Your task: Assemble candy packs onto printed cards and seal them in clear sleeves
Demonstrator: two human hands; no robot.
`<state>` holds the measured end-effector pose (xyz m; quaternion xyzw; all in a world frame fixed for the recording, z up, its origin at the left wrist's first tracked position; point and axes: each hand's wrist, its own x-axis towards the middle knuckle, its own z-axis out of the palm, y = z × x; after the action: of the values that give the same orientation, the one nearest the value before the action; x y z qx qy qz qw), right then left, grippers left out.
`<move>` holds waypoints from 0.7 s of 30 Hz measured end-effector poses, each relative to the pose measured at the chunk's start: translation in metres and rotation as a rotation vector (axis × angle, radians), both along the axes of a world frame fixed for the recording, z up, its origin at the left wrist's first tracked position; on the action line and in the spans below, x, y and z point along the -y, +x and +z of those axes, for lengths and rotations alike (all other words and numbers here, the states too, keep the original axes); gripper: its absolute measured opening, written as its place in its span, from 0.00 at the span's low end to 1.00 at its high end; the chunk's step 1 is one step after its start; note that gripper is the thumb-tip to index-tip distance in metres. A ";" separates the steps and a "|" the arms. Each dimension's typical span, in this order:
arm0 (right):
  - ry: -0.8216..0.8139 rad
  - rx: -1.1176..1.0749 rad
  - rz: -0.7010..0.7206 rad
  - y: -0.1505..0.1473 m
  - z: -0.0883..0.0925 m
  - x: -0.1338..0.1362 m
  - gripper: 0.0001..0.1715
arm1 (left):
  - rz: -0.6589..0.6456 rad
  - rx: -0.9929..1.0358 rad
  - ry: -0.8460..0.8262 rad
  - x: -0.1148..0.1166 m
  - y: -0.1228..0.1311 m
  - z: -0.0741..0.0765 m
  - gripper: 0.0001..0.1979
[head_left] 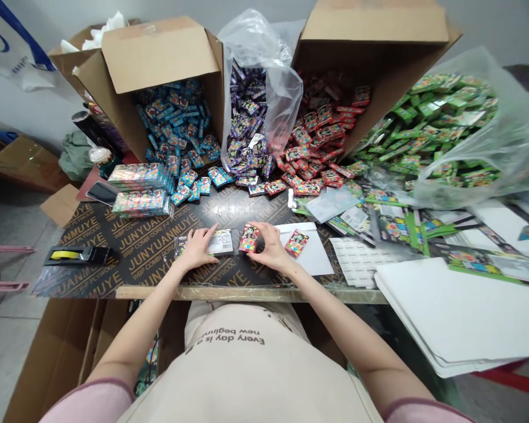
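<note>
My left hand [197, 249] rests with curled fingers on a clear-wrapped bundle of small packets [220, 242] lying on the dark plywood table [127, 252]. My right hand [271, 247] pinches a small red packet [249, 238] right beside that bundle. Another red packet [297, 243] lies on a white sheet [317, 258] just right of my right hand.
Behind are a box of blue packets [176, 123], a bag of purple packets [249, 117], a box of red packets [321, 135] and a bag of green packets [445, 129]. Wrapped bundles [141, 188] are stacked at left, with a tape dispenser [77, 255]. White sheets [462, 317] lie at right.
</note>
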<state>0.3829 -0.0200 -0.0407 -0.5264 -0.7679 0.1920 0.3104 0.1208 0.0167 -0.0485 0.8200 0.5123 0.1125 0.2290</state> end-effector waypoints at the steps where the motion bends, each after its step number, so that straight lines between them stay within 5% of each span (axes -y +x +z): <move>1: -0.001 0.013 0.011 0.002 -0.003 0.000 0.42 | -0.024 -0.056 0.023 0.002 -0.002 -0.003 0.55; 10: -0.158 -0.098 0.228 0.004 0.001 -0.002 0.53 | -0.081 0.127 0.042 0.008 0.006 0.005 0.59; 14: -0.137 -0.162 0.057 0.004 0.002 0.002 0.62 | -0.029 0.182 0.071 0.008 0.008 0.006 0.58; 17: -0.028 -0.166 -0.128 -0.004 0.000 0.013 0.52 | 0.037 0.188 0.114 0.006 0.015 0.004 0.57; 21: 0.010 -0.112 -0.053 -0.002 -0.003 0.021 0.40 | 0.009 0.147 0.131 0.001 0.028 -0.002 0.56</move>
<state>0.3810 -0.0410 -0.0432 -0.5334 -0.7361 0.2093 0.3604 0.1488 0.0157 -0.0505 0.8206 0.4891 0.2069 0.2113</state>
